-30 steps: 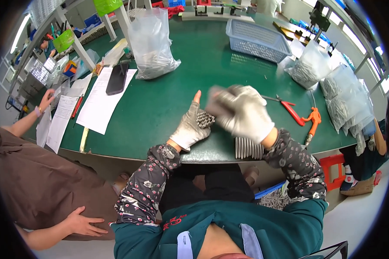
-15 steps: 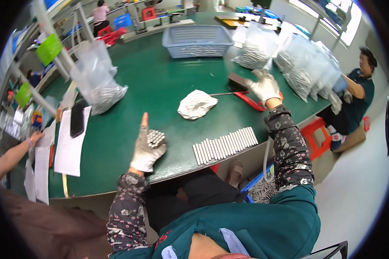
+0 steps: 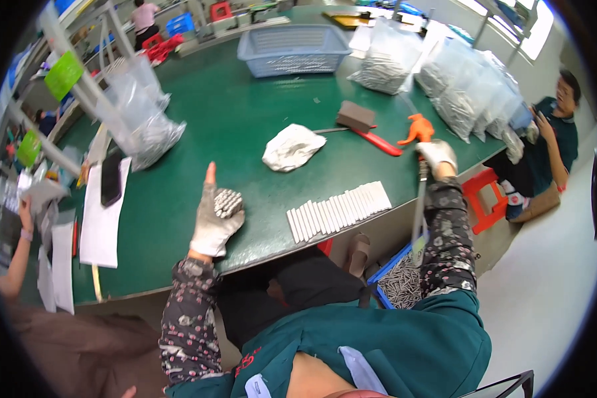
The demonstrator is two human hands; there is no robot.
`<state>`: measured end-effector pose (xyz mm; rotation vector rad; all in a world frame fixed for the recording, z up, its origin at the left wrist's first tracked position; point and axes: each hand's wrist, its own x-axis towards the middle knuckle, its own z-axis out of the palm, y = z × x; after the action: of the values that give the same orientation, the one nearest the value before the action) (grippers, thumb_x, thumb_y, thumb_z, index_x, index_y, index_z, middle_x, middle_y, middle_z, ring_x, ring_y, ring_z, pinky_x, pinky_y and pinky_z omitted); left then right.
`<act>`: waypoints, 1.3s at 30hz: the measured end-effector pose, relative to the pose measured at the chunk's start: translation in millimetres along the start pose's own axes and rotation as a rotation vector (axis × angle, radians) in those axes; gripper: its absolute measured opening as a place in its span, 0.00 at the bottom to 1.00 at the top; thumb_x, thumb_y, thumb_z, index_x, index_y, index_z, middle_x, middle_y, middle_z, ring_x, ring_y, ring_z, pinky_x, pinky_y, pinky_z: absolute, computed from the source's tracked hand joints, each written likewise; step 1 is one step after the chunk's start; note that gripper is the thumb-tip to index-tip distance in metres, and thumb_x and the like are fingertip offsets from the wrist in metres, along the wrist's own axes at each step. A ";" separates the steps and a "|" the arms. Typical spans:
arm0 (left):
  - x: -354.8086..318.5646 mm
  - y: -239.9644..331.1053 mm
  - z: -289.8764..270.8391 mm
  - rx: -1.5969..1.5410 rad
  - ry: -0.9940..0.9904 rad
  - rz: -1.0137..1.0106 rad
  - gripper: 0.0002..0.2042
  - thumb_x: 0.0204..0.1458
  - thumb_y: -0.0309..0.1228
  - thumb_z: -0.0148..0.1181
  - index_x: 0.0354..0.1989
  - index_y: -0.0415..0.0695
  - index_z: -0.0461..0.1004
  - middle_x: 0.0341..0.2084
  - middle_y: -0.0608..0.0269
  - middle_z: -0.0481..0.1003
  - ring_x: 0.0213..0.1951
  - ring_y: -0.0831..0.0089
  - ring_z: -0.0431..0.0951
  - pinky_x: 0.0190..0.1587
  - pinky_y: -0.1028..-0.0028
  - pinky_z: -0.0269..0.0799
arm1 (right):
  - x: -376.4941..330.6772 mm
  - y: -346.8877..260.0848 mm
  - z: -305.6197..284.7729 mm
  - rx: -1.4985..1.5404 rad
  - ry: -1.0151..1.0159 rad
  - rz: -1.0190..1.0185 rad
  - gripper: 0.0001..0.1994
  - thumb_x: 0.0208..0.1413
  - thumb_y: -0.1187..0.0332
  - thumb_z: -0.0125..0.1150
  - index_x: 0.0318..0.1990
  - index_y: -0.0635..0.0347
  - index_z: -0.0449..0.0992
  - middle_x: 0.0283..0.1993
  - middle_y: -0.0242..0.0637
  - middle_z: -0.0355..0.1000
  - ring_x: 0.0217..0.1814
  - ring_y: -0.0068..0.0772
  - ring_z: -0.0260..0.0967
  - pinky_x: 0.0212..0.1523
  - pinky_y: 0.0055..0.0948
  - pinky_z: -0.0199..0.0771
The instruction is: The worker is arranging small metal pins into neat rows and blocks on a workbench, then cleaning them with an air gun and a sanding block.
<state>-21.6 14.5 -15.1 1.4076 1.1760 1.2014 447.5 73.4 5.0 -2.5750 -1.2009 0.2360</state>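
Green desk [image 3: 245, 126] carries your work: your gloved left hand [image 3: 215, 215] has its fingers clamped on a bundle of small grey rods [image 3: 227, 202], index finger pointing up. Your right hand [image 3: 436, 156] grips a thin tool beside orange pliers [image 3: 416, 127]. White sticks [image 3: 338, 211] lie in a row between your hands
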 end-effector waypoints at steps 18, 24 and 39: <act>-12.1 -7.5 2.4 0.215 0.032 0.245 0.16 0.38 0.23 0.63 0.37 0.44 0.67 0.28 0.63 0.73 0.34 0.69 0.75 0.37 0.72 0.72 | -178.8 36.1 17.5 1.665 -1.321 -0.283 0.22 0.45 0.65 0.67 0.47 0.62 0.69 0.42 0.41 0.68 0.31 0.32 0.70 0.17 0.32 0.74; -13.8 2.7 -9.8 -0.809 0.280 -0.120 0.19 0.45 0.16 0.62 0.45 0.45 0.64 0.33 0.65 0.72 0.33 0.73 0.76 0.38 0.72 0.78 | -183.4 52.1 40.3 1.714 -1.312 -0.361 0.24 0.52 0.63 0.61 0.56 0.60 0.66 0.29 0.40 0.69 0.10 0.25 0.56 0.11 0.25 0.59; -13.5 -1.3 -12.9 -0.617 0.382 -0.049 0.17 0.48 0.16 0.58 0.44 0.47 0.65 0.33 0.61 0.72 0.33 0.70 0.76 0.34 0.68 0.78 | -215.7 13.2 22.4 1.373 -1.142 -0.354 0.31 0.49 0.56 0.63 0.56 0.67 0.62 0.38 0.48 0.74 0.12 0.24 0.61 0.11 0.21 0.62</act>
<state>-35.4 2.0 -16.7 0.7032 0.9528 1.6654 313.1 -96.3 -15.0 -0.8934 -1.0390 1.7963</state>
